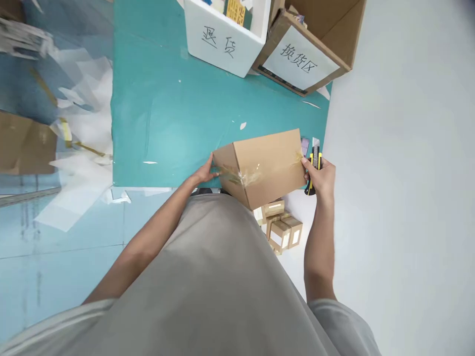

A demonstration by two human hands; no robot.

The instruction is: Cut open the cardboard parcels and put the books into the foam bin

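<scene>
At bench (159,118) near edge, I brace box (272,165) with left hand (203,173), fingers apart; right hand (325,177) clamped on cutter (315,159). Point blade (315,142) clear.

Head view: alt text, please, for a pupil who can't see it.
The left hand touches a taped box at the edge of a green table; the right hand, at its other end, holds a cutter. A bin and carton stand beyond.
</scene>
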